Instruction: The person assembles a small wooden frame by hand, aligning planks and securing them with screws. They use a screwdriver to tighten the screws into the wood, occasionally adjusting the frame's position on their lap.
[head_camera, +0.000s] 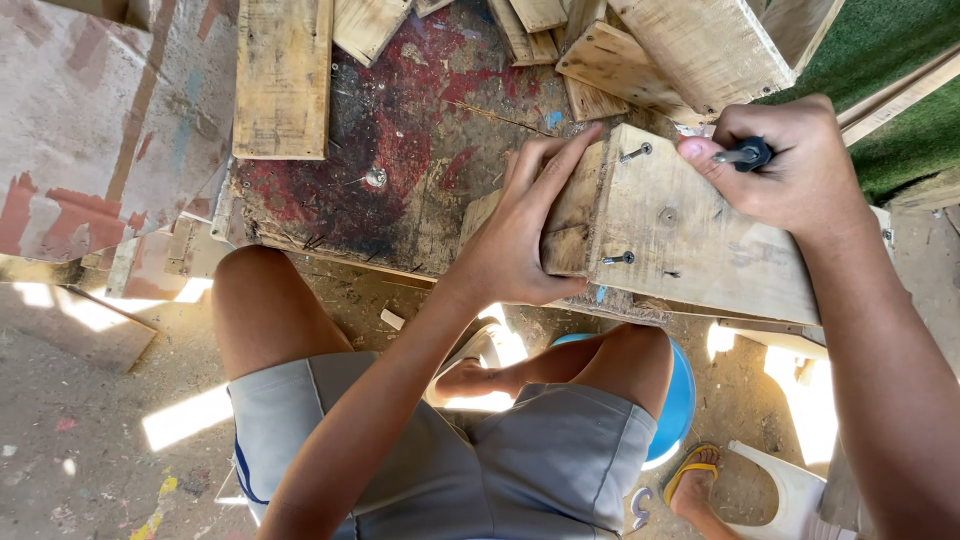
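The counter (400, 150) in front of me is a stained, paint-marked board, with loose wooden offcuts (283, 75) scattered along its far edge. At its near right edge lies the wooden block assembly (690, 235), pale planks joined at a corner, overhanging my knees. My left arm reaches up from below, my left hand (525, 235) spread flat against the assembly's end, fingers stretched and gripping nothing, just pressing it steady. My right arm comes in from the right, my right hand (790, 165) curled tight around a dark-handled screwdriver (745, 155) at the top edge. Two screws (635, 153) stick out of the plank's face.
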